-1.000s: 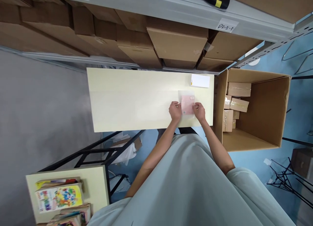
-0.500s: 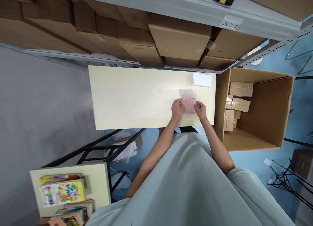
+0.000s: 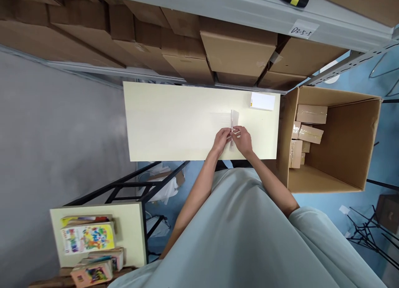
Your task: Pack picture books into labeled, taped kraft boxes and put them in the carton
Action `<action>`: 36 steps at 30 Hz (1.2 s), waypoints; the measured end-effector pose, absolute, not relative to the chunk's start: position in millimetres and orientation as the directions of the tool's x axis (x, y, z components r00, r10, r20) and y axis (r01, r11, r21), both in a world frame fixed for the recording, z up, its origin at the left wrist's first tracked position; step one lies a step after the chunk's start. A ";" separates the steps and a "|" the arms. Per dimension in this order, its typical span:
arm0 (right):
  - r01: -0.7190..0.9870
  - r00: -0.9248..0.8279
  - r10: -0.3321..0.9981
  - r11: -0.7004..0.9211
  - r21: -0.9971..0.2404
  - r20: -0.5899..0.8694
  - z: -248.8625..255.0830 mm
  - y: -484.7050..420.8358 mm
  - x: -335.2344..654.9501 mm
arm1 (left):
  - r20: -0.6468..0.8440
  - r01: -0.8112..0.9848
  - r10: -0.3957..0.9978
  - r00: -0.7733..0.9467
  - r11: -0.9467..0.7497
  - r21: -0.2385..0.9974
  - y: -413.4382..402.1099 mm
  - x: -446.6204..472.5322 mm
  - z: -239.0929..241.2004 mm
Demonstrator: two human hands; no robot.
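Hands: left hand (image 3: 222, 139) and right hand (image 3: 243, 141) are closed together on a thin clear-sleeved packet (image 3: 233, 118), which is held edge-on to the camera over the pale surface (image 3: 174, 121), near its front edge and well apart from the small white box (image 3: 262, 101) at the back corner. Grip appears to be taken only at the packet's near end by fingertips, so a slip is judged possible: slick film could be let slide out, and the packet dropped flat or off the front edge. Open carton (image 3: 370, 146) beside the surface is not touched.
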State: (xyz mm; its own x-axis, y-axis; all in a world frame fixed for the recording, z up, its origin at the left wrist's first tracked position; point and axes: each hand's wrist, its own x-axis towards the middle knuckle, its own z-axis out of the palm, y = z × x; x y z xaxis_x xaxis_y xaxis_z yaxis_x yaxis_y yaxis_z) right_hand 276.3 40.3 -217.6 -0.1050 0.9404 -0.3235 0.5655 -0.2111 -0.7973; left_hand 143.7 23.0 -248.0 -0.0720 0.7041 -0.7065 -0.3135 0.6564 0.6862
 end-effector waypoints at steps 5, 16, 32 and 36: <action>0.555 -0.168 0.932 -0.180 -0.812 -0.321 -233.5 40.3 271.5 | -0.634 -0.144 0.735 -0.242 0.618 0.773 20.4 128.6 -246.6; 0.513 0.024 0.854 -0.457 -0.727 -0.520 -263.5 39.2 312.8 | -0.511 0.468 0.746 -0.427 0.666 0.582 24.8 107.4 -254.1; 0.405 0.015 0.863 -0.468 -0.786 -0.506 -252.5 36.5 283.2 | -0.526 0.429 0.817 -0.235 0.573 0.699 14.7 93.3 -256.5; 0.449 0.004 0.897 -0.397 -0.801 -0.442 -233.7 30.8 264.7 | -0.517 0.354 0.843 -0.149 0.534 0.768 12.2 88.3 -254.4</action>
